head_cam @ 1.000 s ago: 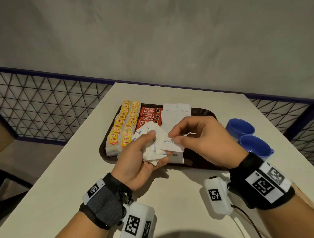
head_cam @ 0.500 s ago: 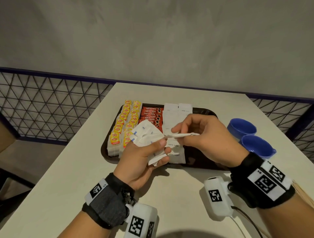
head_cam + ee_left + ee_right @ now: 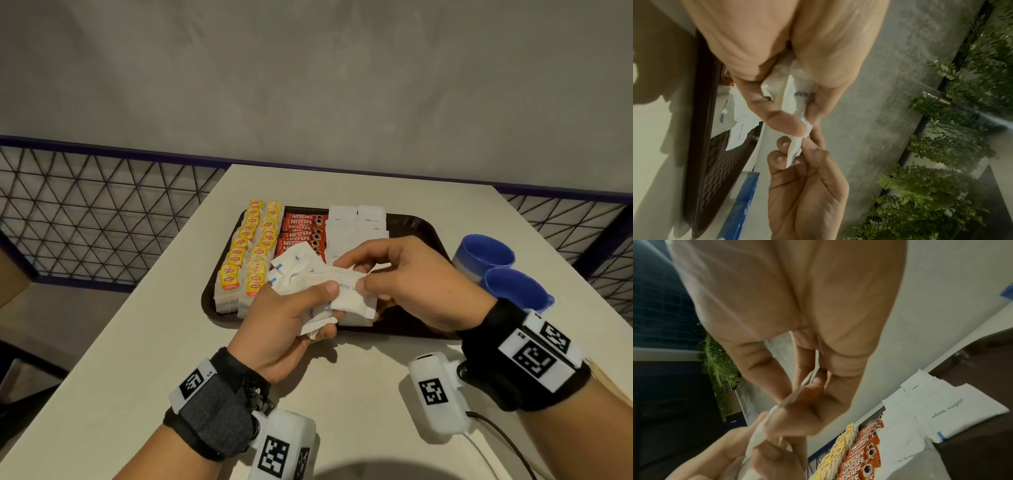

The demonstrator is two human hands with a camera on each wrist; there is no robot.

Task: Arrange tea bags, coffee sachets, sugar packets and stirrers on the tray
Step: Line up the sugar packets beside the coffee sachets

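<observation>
Both hands hover over the tray (image 3: 421, 224): left hand (image 3: 287, 318) clutches sugar packets (image 3: 301, 270), right hand (image 3: 411, 277) pinches one packet (image 3: 352, 298)

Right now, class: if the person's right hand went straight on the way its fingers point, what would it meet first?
The right hand points leftward at the left hand. It already pinches a white paper sugar packet from the bundle there, so it would probably meet that bundle and the left fingers first; depth is unclear.
</observation>
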